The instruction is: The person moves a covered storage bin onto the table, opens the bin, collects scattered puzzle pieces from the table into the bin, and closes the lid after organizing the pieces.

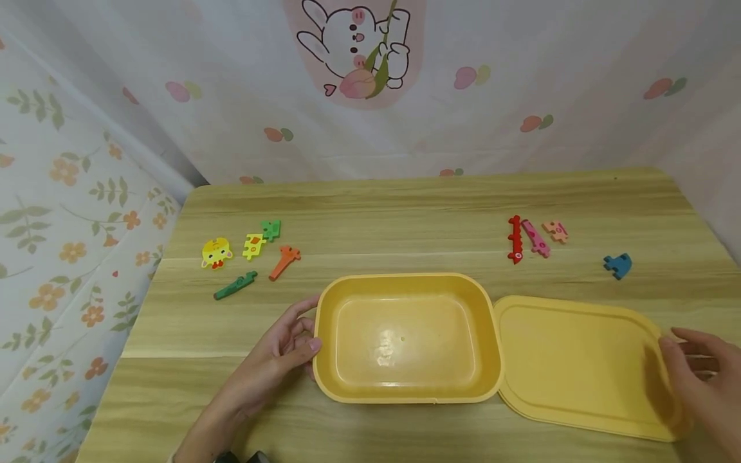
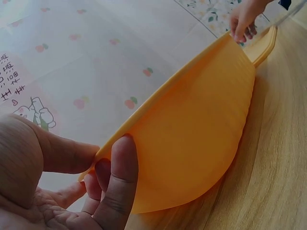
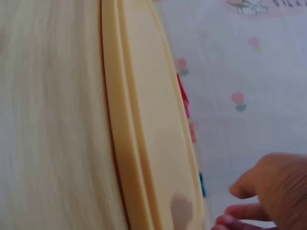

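A yellow plastic box [image 1: 405, 393] without its cover stands on the table, nothing inside it. My left hand [image 1: 283, 350] grips its left rim, thumb on top and fingers against the outer wall; the left wrist view shows this pinch on the box wall [image 2: 192, 124] up close. Right of the box lies its flat yellow lid [image 1: 579, 360], its left edge meeting the box. Over the lid's right end hovers my right hand [image 1: 709, 376], fingers loosely bent. From the right wrist view, the right hand [image 3: 268, 196] looks apart from the lid [image 3: 158, 110] and holds nothing.
At the left lie puzzle pieces: a yellow animal head [image 1: 217, 253], a yellow piece [image 1: 253, 245], two green ones and an orange one [image 1: 285, 262]. Red [image 1: 516, 239], pink [image 1: 536, 238], peach and blue [image 1: 618, 265] pieces lie back right. A patterned curtain [image 1: 370, 141] hangs behind the table.
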A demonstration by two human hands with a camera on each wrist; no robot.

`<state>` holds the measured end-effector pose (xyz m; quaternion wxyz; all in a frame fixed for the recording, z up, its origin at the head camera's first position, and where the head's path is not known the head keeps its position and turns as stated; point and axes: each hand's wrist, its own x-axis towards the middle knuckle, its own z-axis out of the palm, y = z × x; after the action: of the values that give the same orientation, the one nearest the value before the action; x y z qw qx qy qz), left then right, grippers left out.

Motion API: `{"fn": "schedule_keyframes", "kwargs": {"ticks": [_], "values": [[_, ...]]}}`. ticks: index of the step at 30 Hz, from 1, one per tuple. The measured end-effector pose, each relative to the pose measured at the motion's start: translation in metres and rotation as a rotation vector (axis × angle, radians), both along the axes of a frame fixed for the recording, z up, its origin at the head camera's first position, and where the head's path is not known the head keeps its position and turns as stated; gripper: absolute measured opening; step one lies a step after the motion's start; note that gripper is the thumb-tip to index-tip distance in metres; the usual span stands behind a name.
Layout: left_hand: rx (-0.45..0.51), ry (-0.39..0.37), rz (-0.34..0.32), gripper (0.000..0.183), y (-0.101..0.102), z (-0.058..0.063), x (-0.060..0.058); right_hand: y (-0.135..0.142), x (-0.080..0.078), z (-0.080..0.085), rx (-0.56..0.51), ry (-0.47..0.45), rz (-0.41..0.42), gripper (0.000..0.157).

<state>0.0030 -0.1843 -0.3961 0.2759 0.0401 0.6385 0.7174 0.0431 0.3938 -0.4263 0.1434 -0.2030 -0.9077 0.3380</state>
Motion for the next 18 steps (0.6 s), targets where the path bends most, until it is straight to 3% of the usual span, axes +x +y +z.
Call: {"fn": "schedule_keyframes", "kwargs": {"ticks": [2, 5, 6, 12, 18], "values": [[-0.003, -0.003, 0.0, 0.073, -0.001, 0.001, 0.0, -0.011, -0.005, 0.004, 0.043, -0.003, 0.02, 0.022], [0.001, -0.014, -0.001, 0.074, 0.0, 0.001, 0.0, -0.027, -0.014, 0.014, 0.117, -0.072, 0.044, 0.042], [0.001, -0.016, -0.001, 0.074, 0.001, 0.001, 0.0, -0.03, -0.017, 0.017, 0.141, -0.082, 0.062, 0.042], [0.016, -0.011, 0.006, 0.074, 0.0, -0.001, 0.002, -0.051, -0.038, 0.024, 0.188, 0.027, 0.218, 0.032], [0.029, -0.011, 0.01, 0.073, 0.001, -0.002, 0.003, -0.071, -0.057, 0.026, 0.168, 0.09, 0.365, 0.042]]}}
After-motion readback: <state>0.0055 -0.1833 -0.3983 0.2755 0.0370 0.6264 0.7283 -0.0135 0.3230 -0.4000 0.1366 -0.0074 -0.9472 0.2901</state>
